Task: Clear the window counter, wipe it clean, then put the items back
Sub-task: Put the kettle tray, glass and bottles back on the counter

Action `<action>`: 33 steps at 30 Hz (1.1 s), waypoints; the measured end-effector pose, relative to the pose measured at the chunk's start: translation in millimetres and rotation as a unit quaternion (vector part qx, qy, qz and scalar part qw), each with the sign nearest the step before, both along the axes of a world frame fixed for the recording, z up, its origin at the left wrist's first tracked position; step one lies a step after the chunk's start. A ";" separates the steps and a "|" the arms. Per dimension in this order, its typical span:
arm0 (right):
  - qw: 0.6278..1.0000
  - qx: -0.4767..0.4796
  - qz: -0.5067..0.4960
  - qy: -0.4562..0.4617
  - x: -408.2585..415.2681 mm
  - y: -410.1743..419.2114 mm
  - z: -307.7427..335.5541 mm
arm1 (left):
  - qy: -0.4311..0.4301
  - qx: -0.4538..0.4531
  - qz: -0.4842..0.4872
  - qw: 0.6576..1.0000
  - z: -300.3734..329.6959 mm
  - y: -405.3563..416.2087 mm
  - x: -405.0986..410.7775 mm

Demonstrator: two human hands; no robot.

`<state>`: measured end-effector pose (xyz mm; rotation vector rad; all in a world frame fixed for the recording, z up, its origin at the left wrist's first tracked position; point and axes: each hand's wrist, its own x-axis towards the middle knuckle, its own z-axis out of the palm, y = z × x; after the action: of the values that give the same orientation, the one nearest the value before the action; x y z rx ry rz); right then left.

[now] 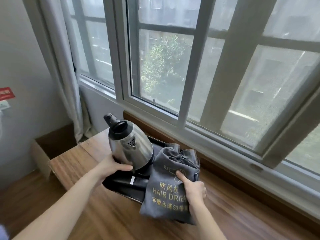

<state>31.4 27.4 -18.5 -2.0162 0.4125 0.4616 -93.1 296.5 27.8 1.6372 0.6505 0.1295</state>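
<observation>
A black tray (121, 188) lies on the wooden window counter (97, 210). On it stands a steel electric kettle (130, 146) with a black lid and handle, and a grey drawstring bag (166, 193) marked HAIR DRIER leans over the tray's right side. My left hand (110, 168) grips the tray's left edge, thumb against the kettle's base. My right hand (194, 189) holds the bag's right side with the thumb pressed on its front; the fingers are hidden behind it. Glasses (191, 154) peek out behind the bag.
The window frame (173, 115) and its wooden sill run right behind the tray. A curtain (69, 80) hangs at the left. A cardboard box (50, 149) sits on the floor beside the counter's left end.
</observation>
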 end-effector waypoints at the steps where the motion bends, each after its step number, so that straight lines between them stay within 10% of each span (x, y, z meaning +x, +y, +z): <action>1: 1.000 0.000 0.005 -0.001 7.4 13.8 -1.4 | 0.004 0.002 0.008 1.000 0.0 13.1 4.9; 33: 0.983 -0.038 -0.169 0.064 57.3 322.5 -33.0 | 0.062 -0.025 -0.124 0.990 -70.6 341.8 166.6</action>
<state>88.6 349.9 -51.5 -1.9430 0.8476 0.3680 73.4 638.3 -42.8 1.6726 0.5340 -0.1708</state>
